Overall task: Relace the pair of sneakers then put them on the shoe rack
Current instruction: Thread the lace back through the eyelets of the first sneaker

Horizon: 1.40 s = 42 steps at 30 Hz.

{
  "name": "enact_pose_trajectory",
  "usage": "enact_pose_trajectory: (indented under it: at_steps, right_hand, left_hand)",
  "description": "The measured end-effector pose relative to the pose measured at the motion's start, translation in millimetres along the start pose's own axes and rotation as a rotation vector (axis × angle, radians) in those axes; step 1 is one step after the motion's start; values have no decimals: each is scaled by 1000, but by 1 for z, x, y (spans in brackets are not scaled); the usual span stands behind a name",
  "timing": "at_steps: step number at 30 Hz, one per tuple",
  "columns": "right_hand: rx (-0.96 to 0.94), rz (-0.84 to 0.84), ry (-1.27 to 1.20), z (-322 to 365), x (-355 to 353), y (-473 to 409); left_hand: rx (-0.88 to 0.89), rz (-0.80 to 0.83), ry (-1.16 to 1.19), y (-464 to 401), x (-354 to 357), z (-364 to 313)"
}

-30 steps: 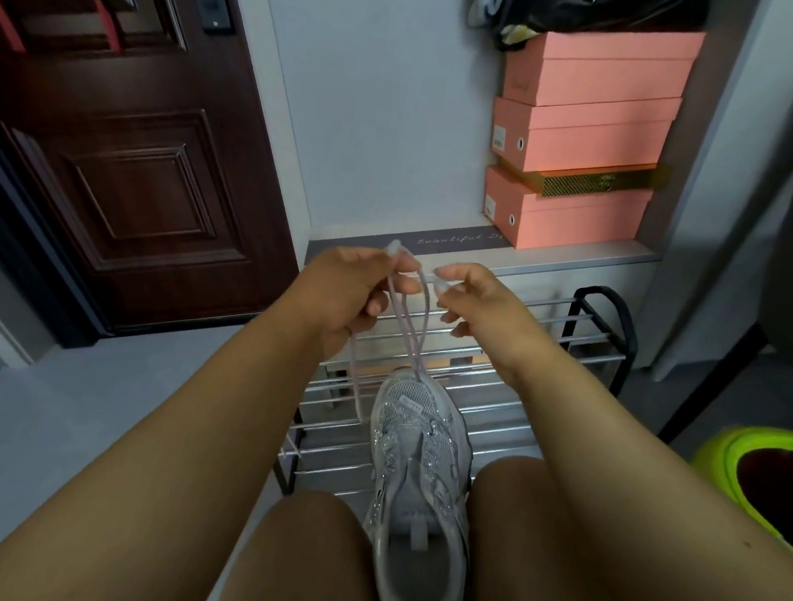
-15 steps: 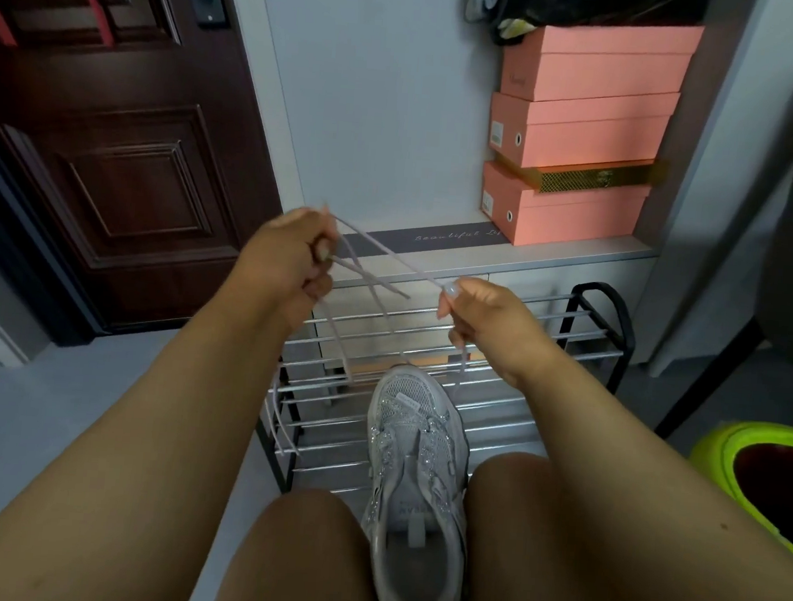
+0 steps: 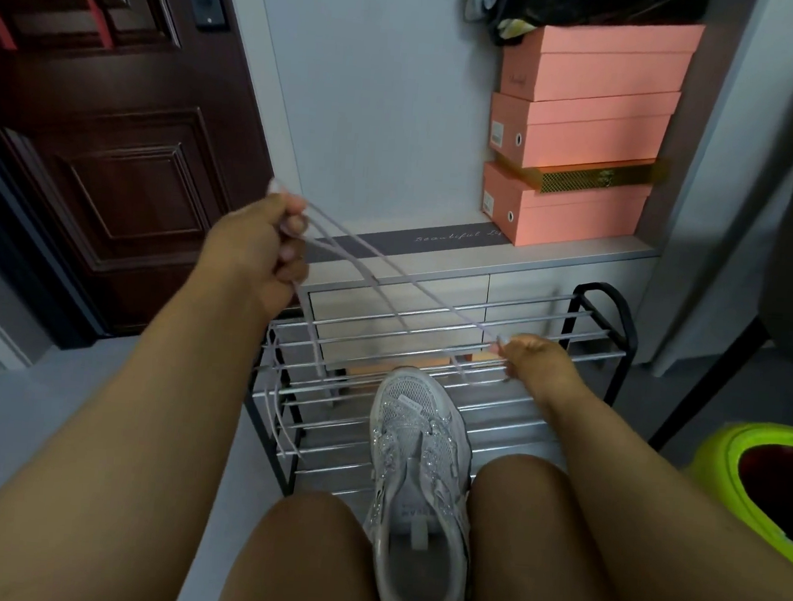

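Between the knees: the sneaker (image 3: 419,468) sits wedged toe-forward, probably so both hands stay free for the lace.
Lace (image 3: 386,283): pale strands stretch from the left hand down and across to the right hand; more of it trails over the left end of the rack. No lace shows through the eyelets, so the relacing looks barely begun.
Left hand (image 3: 256,251): raised near the door, fingers curled tight around the lace, apparently drawing it out to find its ends.
Right hand (image 3: 539,359): low over the rack, fingertips pinching the lace's far end.
Shoe rack (image 3: 597,316): just ahead of the toe, its bars bare where they show, so there is room for the pair.
Second sneaker: not in view.
Edges: the door (image 3: 111,159) is close on the left, a green tub (image 3: 723,463) near the right knee; open space lies above the rack.
Shoe boxes (image 3: 583,130): stacked on the ledge behind, well apart from the hands.
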State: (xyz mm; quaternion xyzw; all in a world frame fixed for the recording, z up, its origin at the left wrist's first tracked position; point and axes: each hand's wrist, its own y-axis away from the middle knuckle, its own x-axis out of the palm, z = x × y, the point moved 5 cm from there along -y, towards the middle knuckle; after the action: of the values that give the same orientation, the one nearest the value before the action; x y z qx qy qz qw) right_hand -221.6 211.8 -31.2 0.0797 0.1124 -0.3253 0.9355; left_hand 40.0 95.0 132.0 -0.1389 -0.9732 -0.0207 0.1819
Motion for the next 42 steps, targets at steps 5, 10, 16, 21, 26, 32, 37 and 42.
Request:
enact_pose_trajectory:
  at_steps: [5,10,16,21,26,32,37,42]
  right_hand:
    - [-381,-25,-72,81,21,35]
    - [-446,421,-186,130,65,77]
    - [-280,514,-75,116,74,85]
    - [-354,531,68,117,81,91]
    - [-256,545,-180,112,77,84]
    - [-145,362,-390,114,54,53]
    - [-84,339,-450,111,56,45]
    - [-68,332,-465,108,56,43]
  left_hand:
    - [-91,152,-30,13,30,20]
    - [-156,205,-75,22,45,43]
    - [-210,177,10,18,42,48]
    - [-250,186,3,18,50,52]
    - [-266,240,-187,20,46,55]
    - [-263,256,-459,35,19,82]
    - [-183,486,-489,57,26,99]
    - [-209,439,-458,57,21,106]
